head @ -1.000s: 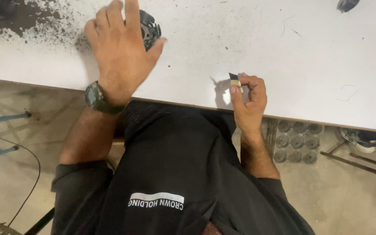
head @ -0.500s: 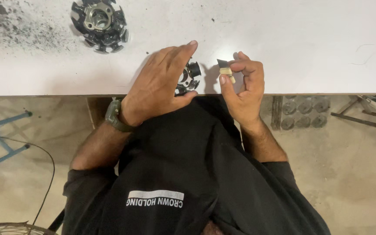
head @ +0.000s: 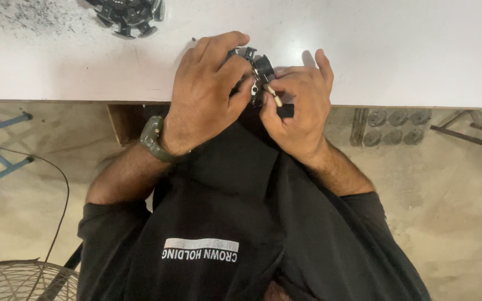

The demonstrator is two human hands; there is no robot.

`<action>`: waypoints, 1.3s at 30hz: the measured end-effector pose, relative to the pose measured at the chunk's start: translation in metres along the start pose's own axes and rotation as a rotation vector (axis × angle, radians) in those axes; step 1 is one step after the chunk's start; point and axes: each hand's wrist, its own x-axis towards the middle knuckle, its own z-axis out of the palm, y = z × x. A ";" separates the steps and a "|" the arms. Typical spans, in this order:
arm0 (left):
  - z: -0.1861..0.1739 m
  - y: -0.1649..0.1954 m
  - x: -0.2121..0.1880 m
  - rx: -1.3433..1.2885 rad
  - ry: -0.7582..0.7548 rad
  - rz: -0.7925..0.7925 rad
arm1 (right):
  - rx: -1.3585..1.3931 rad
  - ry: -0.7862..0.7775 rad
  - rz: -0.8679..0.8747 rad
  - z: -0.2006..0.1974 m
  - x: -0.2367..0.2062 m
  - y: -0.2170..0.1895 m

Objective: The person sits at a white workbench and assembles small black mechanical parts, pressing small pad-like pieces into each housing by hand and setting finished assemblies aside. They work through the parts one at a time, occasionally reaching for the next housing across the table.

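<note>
Hands meet at the white table (head: 397, 50) edge: left hand (head: 207, 97) grips a black toothed part (head: 256, 69), right hand (head: 297, 108) pinches a small pale piece (head: 273, 95) against it; concrete floor (head: 464, 195) below.

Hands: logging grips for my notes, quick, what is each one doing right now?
Left hand: closed around the round black and metal part.
Right hand: pinching a small pale strip against that part.

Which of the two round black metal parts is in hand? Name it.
The part at the table edge, gripped by the left hand and touched by the right hand. The other part lies alone, far left.
</note>
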 end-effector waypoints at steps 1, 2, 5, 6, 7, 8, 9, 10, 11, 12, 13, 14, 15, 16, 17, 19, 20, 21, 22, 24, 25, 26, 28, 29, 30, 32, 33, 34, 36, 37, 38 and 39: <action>0.002 0.000 -0.003 -0.005 0.024 -0.008 | -0.009 -0.001 -0.011 0.000 0.000 0.000; 0.003 0.000 -0.005 -0.009 0.050 -0.014 | -0.019 -0.001 -0.023 0.001 -0.001 0.000; 0.005 0.000 -0.008 -0.038 0.091 -0.012 | -0.021 -0.003 -0.046 0.001 -0.001 0.000; 0.006 -0.001 -0.008 -0.048 0.101 -0.004 | -0.017 -0.004 -0.052 0.002 -0.001 0.000; 0.007 -0.002 -0.008 -0.059 0.111 0.003 | -0.023 -0.003 -0.052 0.001 -0.001 0.000; 0.008 -0.003 -0.009 -0.073 0.121 0.013 | -0.030 -0.002 -0.053 0.001 -0.001 0.000; 0.009 -0.005 -0.009 -0.086 0.131 0.023 | -0.036 -0.002 -0.054 0.001 0.000 0.000; 0.010 -0.007 -0.009 -0.104 0.140 0.034 | -0.045 -0.006 -0.056 0.001 0.000 0.000; 0.011 -0.008 -0.010 -0.113 0.133 0.030 | -0.053 -0.012 -0.057 0.001 0.000 0.000; 0.012 -0.009 -0.011 -0.122 0.126 0.026 | -0.060 -0.018 -0.058 0.000 0.001 -0.001; 0.012 -0.010 -0.012 -0.122 0.104 0.011 | -0.073 -0.036 -0.057 -0.001 0.001 -0.001; 0.013 -0.010 -0.013 -0.121 0.083 -0.004 | -0.087 -0.053 -0.058 -0.002 0.002 -0.001; 0.014 -0.010 -0.014 -0.113 0.075 0.000 | -0.100 -0.070 -0.060 -0.003 0.003 -0.001; 0.015 -0.010 -0.015 -0.103 0.067 0.006 | -0.086 -0.088 -0.050 -0.005 0.004 -0.001; 0.016 -0.009 -0.015 -0.107 0.068 0.011 | -0.074 -0.104 -0.040 -0.008 0.005 -0.001; 0.019 -0.007 -0.014 -0.126 0.077 0.019 | -0.052 -0.121 -0.025 -0.011 0.007 -0.002; 0.021 -0.005 -0.014 -0.129 0.095 0.018 | -0.041 -0.121 -0.020 -0.012 0.008 -0.002; 0.023 -0.004 -0.013 -0.131 0.112 0.018 | -0.030 -0.122 -0.015 -0.012 0.008 -0.002; 0.025 -0.003 -0.013 -0.122 0.137 0.012 | -0.024 -0.124 -0.011 -0.012 0.009 -0.002; 0.030 -0.001 -0.013 -0.091 0.171 -0.005 | -0.014 -0.127 -0.004 -0.011 0.010 -0.002; 0.031 -0.001 -0.013 -0.071 0.177 -0.017 | -0.020 -0.125 0.002 -0.011 0.009 -0.002; 0.033 0.000 -0.014 -0.051 0.183 -0.029 | -0.026 -0.124 0.008 -0.010 0.008 -0.001; 0.035 0.000 -0.014 -0.060 0.185 -0.040 | -0.030 -0.119 0.029 -0.011 0.006 -0.001; 0.035 -0.001 -0.013 -0.062 0.185 -0.043 | -0.028 -0.116 0.043 -0.011 0.005 -0.001; 0.036 -0.001 -0.013 -0.063 0.186 -0.046 | -0.026 -0.113 0.053 -0.011 0.004 -0.001; 0.037 -0.001 -0.012 -0.060 0.183 -0.048 | 0.003 -0.111 0.072 -0.011 0.003 -0.001; 0.037 -0.002 -0.011 -0.056 0.184 -0.050 | 0.018 -0.113 0.084 -0.011 0.002 -0.002; 0.038 -0.002 -0.010 -0.047 0.189 -0.053 | 0.008 -0.112 0.071 -0.011 0.002 -0.002; 0.039 -0.003 -0.011 -0.044 0.194 -0.053 | -0.013 -0.108 0.049 -0.009 0.001 -0.003; 0.039 -0.003 -0.012 -0.050 0.193 -0.050 | -0.037 -0.112 0.033 -0.008 0.000 -0.003; 0.040 -0.004 -0.013 -0.053 0.196 -0.050 | -0.061 -0.115 0.015 -0.006 0.001 -0.003; 0.040 -0.005 -0.014 -0.056 0.198 -0.050 | -0.084 -0.118 -0.004 -0.004 0.002 -0.002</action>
